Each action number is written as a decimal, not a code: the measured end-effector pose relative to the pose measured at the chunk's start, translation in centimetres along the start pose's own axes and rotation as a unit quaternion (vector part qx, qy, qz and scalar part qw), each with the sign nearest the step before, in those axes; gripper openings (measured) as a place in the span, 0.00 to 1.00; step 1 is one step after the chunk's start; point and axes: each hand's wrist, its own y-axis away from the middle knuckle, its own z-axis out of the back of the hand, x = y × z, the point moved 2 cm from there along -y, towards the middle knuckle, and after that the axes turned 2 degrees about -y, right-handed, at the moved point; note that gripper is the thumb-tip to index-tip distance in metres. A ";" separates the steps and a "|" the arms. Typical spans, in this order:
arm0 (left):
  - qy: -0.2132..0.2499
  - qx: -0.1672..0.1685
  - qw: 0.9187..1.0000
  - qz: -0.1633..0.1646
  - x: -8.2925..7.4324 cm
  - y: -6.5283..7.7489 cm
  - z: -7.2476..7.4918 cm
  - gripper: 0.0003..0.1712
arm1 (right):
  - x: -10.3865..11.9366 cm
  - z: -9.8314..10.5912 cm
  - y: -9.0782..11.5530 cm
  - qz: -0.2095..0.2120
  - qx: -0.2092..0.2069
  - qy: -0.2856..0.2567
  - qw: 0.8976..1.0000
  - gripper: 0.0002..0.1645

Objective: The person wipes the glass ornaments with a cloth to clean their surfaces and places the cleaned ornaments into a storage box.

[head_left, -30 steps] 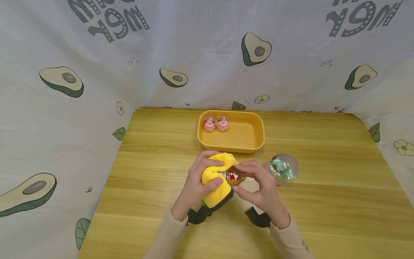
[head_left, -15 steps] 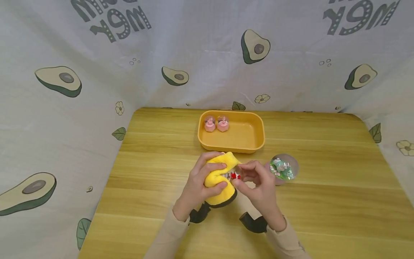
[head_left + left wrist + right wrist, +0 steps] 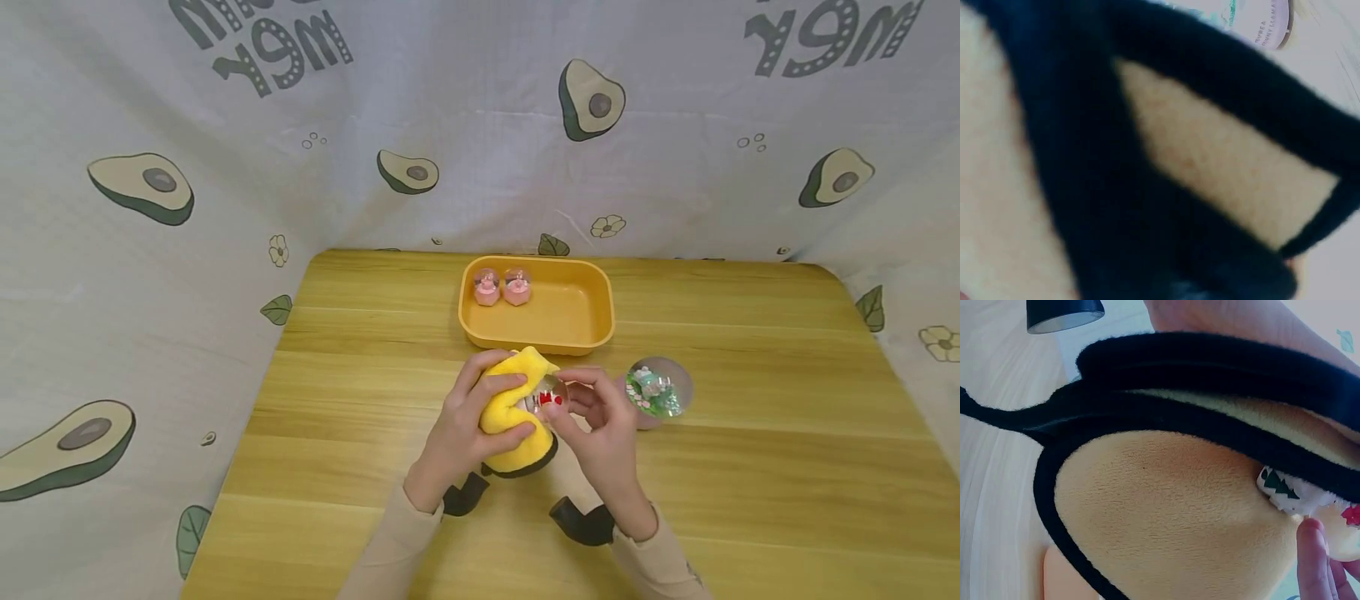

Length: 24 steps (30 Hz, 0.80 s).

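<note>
Avocado-print cloth (image 3: 487, 125) hangs beyond the wood-grain table (image 3: 330, 433). Over the middle, a small clear globe (image 3: 548, 392), red inside, is half hidden in a yellow towel (image 3: 498, 410). The left hand (image 3: 462, 427) grips the towel, fingers curled; the right hand (image 3: 611, 425) pinches the dome. Rightward stands a larger globe (image 3: 662, 387), base partly hidden; farther, a yellow tray (image 3: 566, 321) holds two pink globes (image 3: 517, 287).

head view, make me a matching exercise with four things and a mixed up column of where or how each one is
1 yellow cloth
2 globe with red inside
3 large globe
4 orange tray

A partly wrapped, touched by the right hand
B contains two small pink globes
C black-edged, gripped by the left hand
D on the table, right of both hands

Pairs: 1-C; 2-A; 3-D; 4-B
</note>
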 end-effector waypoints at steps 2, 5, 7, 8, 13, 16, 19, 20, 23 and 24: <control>-0.002 0.002 1.000 0.009 0.0 0.0 0.0 0.23 | 0.1 0.0 0.0 0.001 0.001 0.006 1.000 0.20; -0.010 0.003 1.000 0.016 0.1 0.0 0.0 0.24 | 0.3 0.0 0.0 -0.003 0.006 0.018 1.000 0.22; -0.012 0.002 1.000 0.018 0.1 0.0 0.0 0.23 | 0.4 0.0 0.0 -0.007 0.014 0.021 1.000 0.24; -0.014 0.000 1.000 0.017 0.1 0.0 0.0 0.23 | 0.4 0.0 0.0 -0.008 0.018 0.021 1.000 0.25; -0.016 -0.002 1.000 0.019 0.1 -0.1 0.2 0.24 | 0.7 -0.2 -0.1 0.007 0.031 0.023 0.999 0.27; -0.017 -0.002 1.000 0.023 0.2 0.0 0.2 0.25 | 0.7 -0.1 -0.3 0.040 0.035 0.032 0.998 0.29; -0.014 -0.001 0.999 0.029 0.4 0.1 0.3 0.26 | 0.6 -0.2 -0.6 0.079 0.038 0.051 0.995 0.32; -0.013 0.000 1.000 0.029 0.4 0.1 0.3 0.26 | 0.6 -0.2 -0.6 0.092 0.037 0.061 0.993 0.33; -0.014 0.004 0.999 0.035 0.5 0.2 0.3 0.27 | 0.6 -0.2 -0.8 0.123 0.035 0.092 0.987 0.33; -0.015 0.005 0.999 0.037 0.5 0.2 0.4 0.27 | 0.6 -0.2 -0.9 0.132 0.033 0.103 0.985 0.33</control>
